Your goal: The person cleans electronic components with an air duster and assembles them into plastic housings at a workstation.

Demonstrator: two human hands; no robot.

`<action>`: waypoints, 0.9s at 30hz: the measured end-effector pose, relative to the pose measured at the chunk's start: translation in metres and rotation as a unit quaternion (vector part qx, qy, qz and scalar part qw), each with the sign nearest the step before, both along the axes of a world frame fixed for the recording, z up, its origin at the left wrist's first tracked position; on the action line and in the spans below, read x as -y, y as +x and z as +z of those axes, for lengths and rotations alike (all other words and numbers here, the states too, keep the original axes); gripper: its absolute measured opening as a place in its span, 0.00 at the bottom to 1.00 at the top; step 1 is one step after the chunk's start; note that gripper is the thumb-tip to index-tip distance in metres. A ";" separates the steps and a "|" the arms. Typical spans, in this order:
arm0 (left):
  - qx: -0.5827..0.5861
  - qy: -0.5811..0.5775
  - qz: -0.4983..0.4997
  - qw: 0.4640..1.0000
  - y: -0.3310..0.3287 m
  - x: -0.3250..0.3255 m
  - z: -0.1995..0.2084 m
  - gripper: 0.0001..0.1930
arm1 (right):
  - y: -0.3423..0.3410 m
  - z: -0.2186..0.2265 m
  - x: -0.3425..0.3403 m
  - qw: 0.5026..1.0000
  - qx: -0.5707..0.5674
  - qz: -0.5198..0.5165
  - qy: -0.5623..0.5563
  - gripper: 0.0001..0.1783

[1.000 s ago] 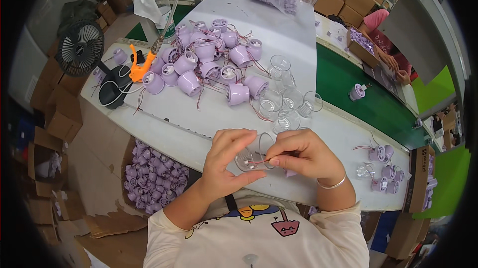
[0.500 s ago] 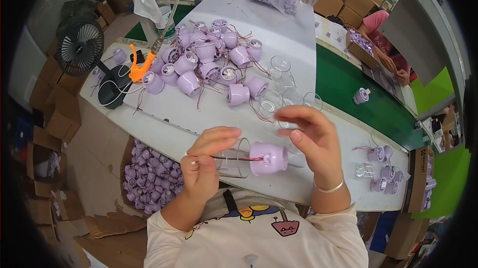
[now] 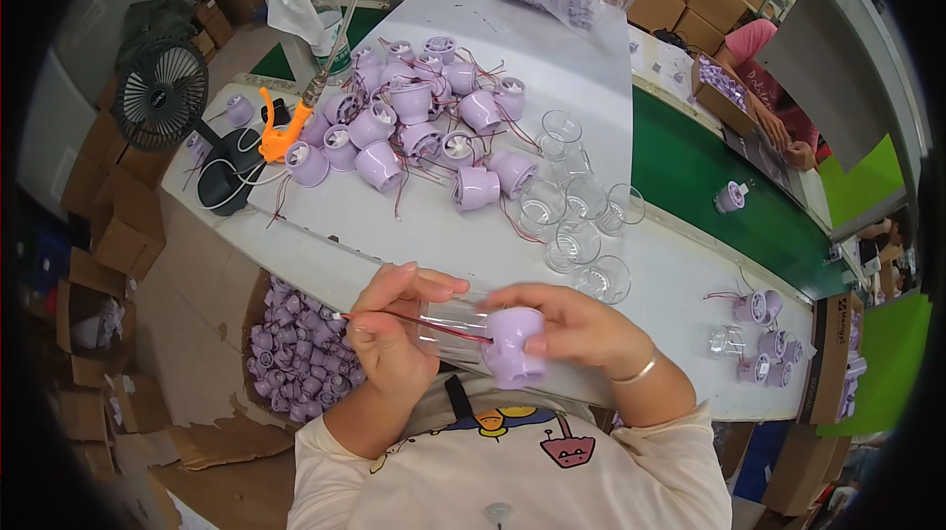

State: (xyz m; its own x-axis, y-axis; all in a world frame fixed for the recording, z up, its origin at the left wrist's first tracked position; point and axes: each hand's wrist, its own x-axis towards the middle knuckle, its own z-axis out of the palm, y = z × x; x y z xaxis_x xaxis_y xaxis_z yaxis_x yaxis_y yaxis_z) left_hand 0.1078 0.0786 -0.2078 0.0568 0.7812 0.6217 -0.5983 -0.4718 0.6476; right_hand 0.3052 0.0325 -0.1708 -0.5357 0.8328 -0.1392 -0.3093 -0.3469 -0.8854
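Observation:
My left hand [image 3: 387, 338] is closed around the far end of a clear plastic cup [image 3: 451, 341], which lies sideways in front of my chest. Thin red and black wires [image 3: 419, 321] run along the cup to the fingers of that hand. At the cup's other end sits a glossy purple housing [image 3: 513, 345], tilted, and the wires lead to it. My right hand [image 3: 579, 335] grips the housing, thumb on its near face and fingers behind it. Whether cup and housing are joined cannot be made out.
Several clear cups [image 3: 575, 242] stand beyond my right hand. A heap of wired purple housings [image 3: 409, 101] lies farther left, near an orange-handled air gun [image 3: 286, 136] and a black fan [image 3: 163, 97]. Below the table edge is a carton of purple parts [image 3: 301, 353]. A person [image 3: 769, 87] works across the green belt [image 3: 690, 175].
My right hand has come down from beside the clear cups and closed on the purple housing. The housing has tilted and shifted slightly toward me. The left hand still holds the cup.

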 end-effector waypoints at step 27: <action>0.031 -0.210 -0.066 0.975 0.034 0.034 -0.003 0.44 | -0.038 -0.033 0.003 0.938 -0.048 -0.143 0.313 0.52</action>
